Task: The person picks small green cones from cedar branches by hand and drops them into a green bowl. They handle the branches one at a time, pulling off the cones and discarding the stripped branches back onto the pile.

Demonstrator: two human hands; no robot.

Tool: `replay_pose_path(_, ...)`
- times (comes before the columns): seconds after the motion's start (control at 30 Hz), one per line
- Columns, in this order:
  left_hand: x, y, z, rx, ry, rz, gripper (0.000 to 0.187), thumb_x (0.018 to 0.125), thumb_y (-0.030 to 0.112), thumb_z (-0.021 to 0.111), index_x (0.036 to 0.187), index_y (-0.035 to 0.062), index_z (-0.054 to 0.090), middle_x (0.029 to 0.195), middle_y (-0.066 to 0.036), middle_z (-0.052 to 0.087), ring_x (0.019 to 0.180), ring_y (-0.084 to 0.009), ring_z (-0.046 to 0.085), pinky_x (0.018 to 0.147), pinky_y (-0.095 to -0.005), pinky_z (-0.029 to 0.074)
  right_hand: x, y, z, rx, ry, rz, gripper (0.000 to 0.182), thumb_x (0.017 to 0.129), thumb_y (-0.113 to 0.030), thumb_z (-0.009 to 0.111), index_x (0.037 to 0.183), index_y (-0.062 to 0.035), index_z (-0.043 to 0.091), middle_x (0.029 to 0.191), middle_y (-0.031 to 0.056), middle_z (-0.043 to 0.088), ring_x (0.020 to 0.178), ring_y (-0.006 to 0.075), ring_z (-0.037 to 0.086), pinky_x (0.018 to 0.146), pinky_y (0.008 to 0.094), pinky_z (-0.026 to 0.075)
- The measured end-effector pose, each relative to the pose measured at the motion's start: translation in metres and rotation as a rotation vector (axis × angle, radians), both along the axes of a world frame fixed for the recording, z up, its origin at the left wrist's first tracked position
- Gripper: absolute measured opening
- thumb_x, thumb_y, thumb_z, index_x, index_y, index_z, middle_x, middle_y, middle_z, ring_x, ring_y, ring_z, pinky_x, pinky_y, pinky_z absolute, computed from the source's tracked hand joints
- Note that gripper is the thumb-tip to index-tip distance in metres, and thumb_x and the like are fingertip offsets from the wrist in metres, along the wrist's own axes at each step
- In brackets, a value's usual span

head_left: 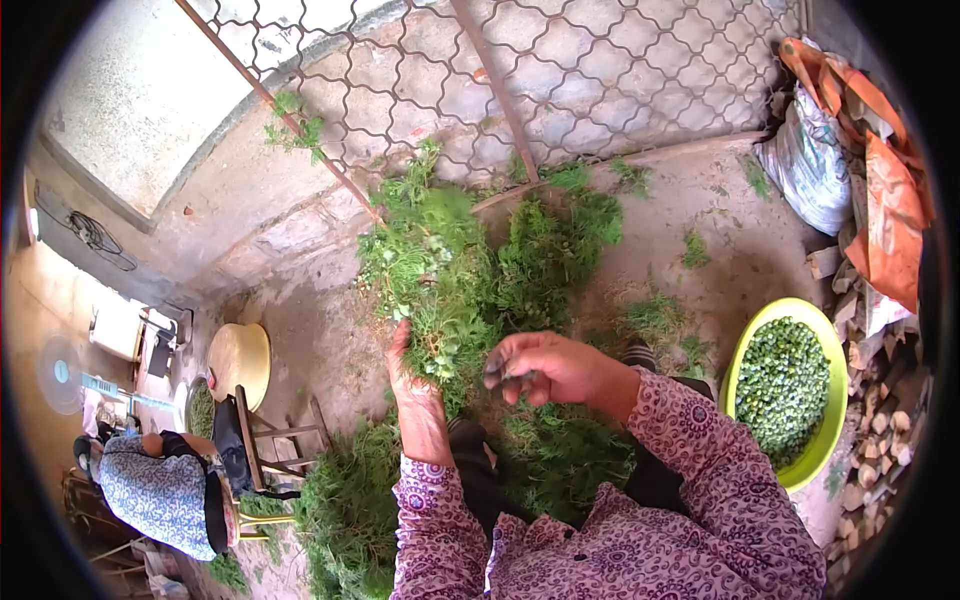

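Observation:
My left hand point(408, 378) is closed around the lower end of a leafy evergreen branch point(430, 270) with pale green cones among its scaly foliage. The leaves hide part of the fingers. Just to the right of that branch, my right hand point(528, 368) is raised with its fingers curled together. Its fingertips look dark, and whatever they hold is too small to make out. More cut evergreen sprigs point(555, 240) lie on the ground beyond my hands. Another green heap point(350, 500) is piled by my left sleeve.
A yellow tub point(838, 400) full of small green cones point(785, 385) stands at right, near stacked firewood point(880, 440) and a white sack point(810, 165). A wire lattice point(600, 80) leans ahead. At left are a seated person point(155, 490), a wooden stool point(275, 440) and a yellowish basin point(245, 365).

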State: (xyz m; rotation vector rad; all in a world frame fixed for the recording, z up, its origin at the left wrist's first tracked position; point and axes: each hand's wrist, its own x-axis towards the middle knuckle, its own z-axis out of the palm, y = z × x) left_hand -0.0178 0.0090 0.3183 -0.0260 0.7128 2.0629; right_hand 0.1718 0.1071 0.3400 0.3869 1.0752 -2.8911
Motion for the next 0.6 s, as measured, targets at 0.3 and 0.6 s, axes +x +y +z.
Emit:
replay_pose_path(0.3, 0.017, 0.010, -0.005, -0.015, 0.086, -0.041, 0.032, 0.086, 0.021, 0.048, 0.109, -0.0005, 0.048, 0.104, -0.016, 0.056, 0.091, -0.0264, 0.056, 0.080, -0.0405, 0.046, -0.014, 0.004, -0.009, 0.096, 0.041, -0.180, 0.013, 0.081, -0.016, 0.058, 0.085, -0.0061, 0.051, 0.079, 0.0038, 0.055, 0.059, 0.0101, 0.054, 0.041, 0.0191, 0.033)
replay_pose_path(0.6, 0.016, 0.011, -0.014, -0.027, 0.107, -0.101, 0.032, 0.088, 0.022, 0.044, 0.110, -0.0007, 0.046, 0.101, -0.015, 0.057, 0.088, -0.0267, 0.057, 0.078, -0.0380, 0.048, -0.017, 0.000, -0.001, 0.073, 0.102, -0.207, 0.014, 0.080, -0.012, 0.060, 0.091, -0.0068, 0.054, 0.073, 0.0014, 0.053, 0.057, 0.0098, 0.051, 0.043, 0.0196, 0.030)
